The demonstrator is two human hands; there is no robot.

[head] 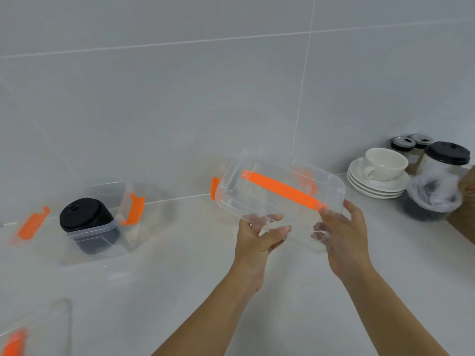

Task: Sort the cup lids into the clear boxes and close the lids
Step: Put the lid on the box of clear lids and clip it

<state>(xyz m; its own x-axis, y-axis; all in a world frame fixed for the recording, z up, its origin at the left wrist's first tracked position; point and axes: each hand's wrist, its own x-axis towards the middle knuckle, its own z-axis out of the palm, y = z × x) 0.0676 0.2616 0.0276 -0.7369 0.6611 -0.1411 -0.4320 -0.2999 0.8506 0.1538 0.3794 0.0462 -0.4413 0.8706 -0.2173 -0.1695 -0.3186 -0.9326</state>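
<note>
Both hands hold one clear box lid point(280, 191) with an orange handle tilted above the white tabletop point(195, 278). The left hand point(259, 237) and the right hand point(341, 232) are clamped on its near edge. Far to the left of them, an open clear box point(95, 237) holds black cup lids point(84, 214). I think the closing step is starting; next the lid must be carried there and aligned.

Left hand point(259, 236) and right hand point(341, 232) raised, fingers curled
</note>
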